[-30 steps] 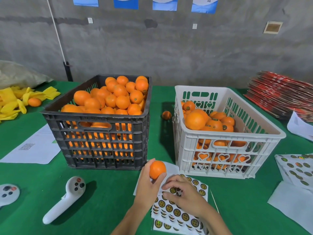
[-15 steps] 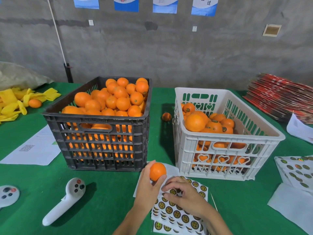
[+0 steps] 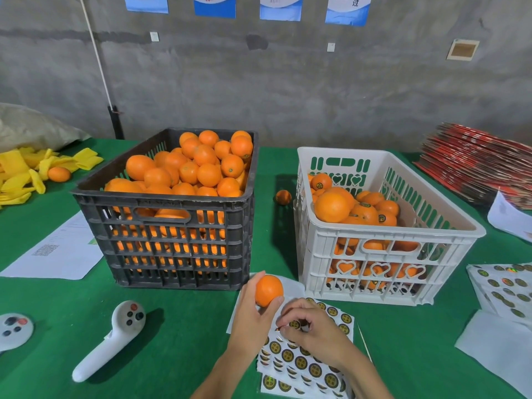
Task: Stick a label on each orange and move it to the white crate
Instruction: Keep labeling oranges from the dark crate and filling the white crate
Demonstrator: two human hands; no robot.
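L hand [image 3: 253,315] holds orange [image 3: 269,290] up, bare face ready | R hand [image 3: 312,331] pinches label [image 3: 294,324] off sheet [image 3: 305,367] | we judge sticking next, then white crate [image 3: 383,272] nearby on worktop [image 3: 184,341].

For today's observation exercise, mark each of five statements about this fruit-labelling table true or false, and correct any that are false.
1. The left hand holds an orange. True.
2. The right hand rests inside the white crate. False: it pinches a label over the sticker sheets.
3. The black crate is empty. False: it is heaped with oranges.
4. Some oranges in the white crate carry labels. True.
5. A white controller lies on the green table, left of the hands. True.
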